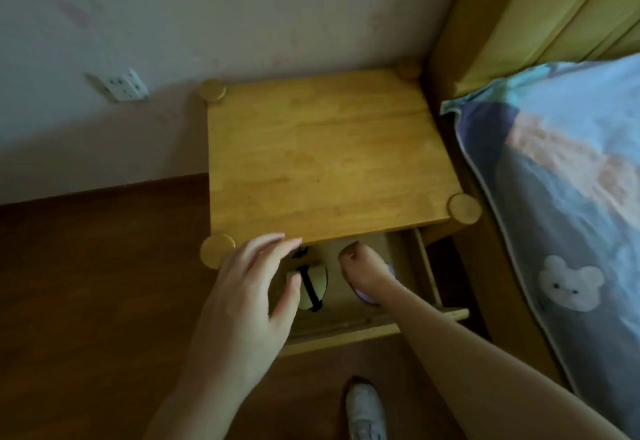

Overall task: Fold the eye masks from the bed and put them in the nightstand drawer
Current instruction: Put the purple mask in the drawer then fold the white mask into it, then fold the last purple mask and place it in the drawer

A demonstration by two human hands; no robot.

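Observation:
The wooden nightstand [322, 159] has its drawer [346, 330] pulled out towards me. Inside lies a folded pale yellow eye mask [317, 280] with a black strap across it. My left hand [249, 297] hovers over the drawer's left part, fingers spread, thumb touching the yellow mask's edge. My right hand [363, 268] reaches into the drawer's middle, fingers curled down onto a purple eye mask [363, 296], which is mostly hidden beneath the hand and wrist.
The bed [561, 218] with a blue patterned cover stands close on the right, its yellow headboard [540, 13] against the wall. Dark wooden floor [86, 283] lies on the left. A wall socket [121, 86] sits low. My white shoe [367, 412] is below the drawer.

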